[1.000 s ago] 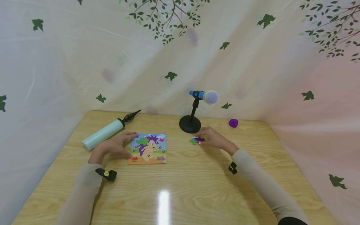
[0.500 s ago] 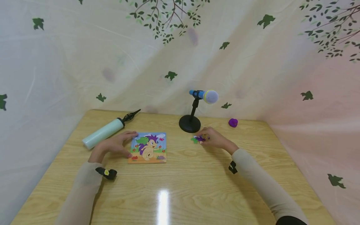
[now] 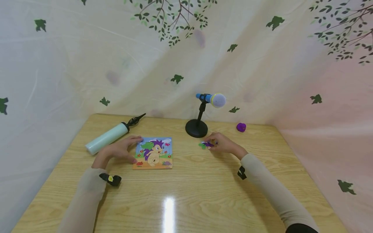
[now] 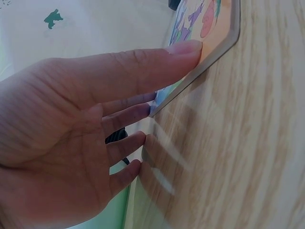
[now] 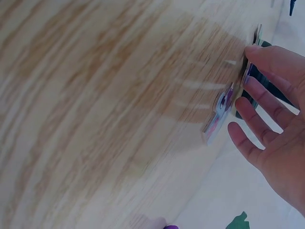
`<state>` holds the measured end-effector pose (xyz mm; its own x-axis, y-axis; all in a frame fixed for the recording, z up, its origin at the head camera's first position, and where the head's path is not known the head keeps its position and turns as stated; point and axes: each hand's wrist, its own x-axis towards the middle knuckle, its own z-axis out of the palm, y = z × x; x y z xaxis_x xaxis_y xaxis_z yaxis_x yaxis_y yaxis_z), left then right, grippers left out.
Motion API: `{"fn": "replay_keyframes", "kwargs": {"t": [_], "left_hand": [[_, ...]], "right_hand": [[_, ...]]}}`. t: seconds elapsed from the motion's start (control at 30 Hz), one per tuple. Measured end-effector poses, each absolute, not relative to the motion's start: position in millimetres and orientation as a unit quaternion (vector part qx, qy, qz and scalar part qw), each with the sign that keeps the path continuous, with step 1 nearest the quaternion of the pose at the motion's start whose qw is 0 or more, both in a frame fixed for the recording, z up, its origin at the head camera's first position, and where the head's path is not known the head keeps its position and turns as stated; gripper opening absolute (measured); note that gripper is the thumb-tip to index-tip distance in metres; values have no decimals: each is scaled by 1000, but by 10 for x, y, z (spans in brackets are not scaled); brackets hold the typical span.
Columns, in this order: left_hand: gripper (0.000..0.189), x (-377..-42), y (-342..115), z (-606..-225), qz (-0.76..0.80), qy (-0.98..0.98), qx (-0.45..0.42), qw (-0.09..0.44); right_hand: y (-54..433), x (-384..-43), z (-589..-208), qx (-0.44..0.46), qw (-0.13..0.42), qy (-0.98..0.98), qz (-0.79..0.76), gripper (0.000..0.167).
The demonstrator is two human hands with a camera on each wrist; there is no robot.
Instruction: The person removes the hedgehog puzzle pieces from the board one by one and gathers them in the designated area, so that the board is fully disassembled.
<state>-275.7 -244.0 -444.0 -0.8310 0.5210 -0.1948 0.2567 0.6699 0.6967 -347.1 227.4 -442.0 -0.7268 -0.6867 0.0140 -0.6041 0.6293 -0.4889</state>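
In the head view a jigsaw board (image 3: 166,152) with a purple-haired hedgehog picture lies flat at left of centre. My left hand (image 3: 119,150) rests at its left side. The left wrist view has the thumb (image 4: 186,52) on the board's corner area, the other fingers spread towards its far edge. To the right, my right hand (image 3: 222,143) pinches a green and purple puzzle piece (image 3: 203,145) between thumb and fingertips, low at the table. Another puzzle piece (image 5: 220,114) lies by the fingers in the right wrist view; the hand partly hides it from above.
A pale green hand pump (image 3: 107,139) lies behind my left hand. Just behind my right fingers stands a toy microphone (image 3: 211,99) on a black round base (image 3: 196,128). A small purple object (image 3: 241,127) sits farther right. A printed curtain (image 3: 157,64) hangs behind the table.
The pinched puzzle piece has shifted slightly to the right, and another piece has come into view beneath my right hand. My left hand and the board have stayed in place.
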Motion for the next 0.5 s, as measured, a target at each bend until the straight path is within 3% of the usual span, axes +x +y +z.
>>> {"fn": "replay_keyframes", "kwargs": {"t": [0.5], "left_hand": [[100,-2741,-2444,-4435,354,889,227,184]], "right_hand": [[2297,-3443,-4402,-351,100,895,-255,34]]}}
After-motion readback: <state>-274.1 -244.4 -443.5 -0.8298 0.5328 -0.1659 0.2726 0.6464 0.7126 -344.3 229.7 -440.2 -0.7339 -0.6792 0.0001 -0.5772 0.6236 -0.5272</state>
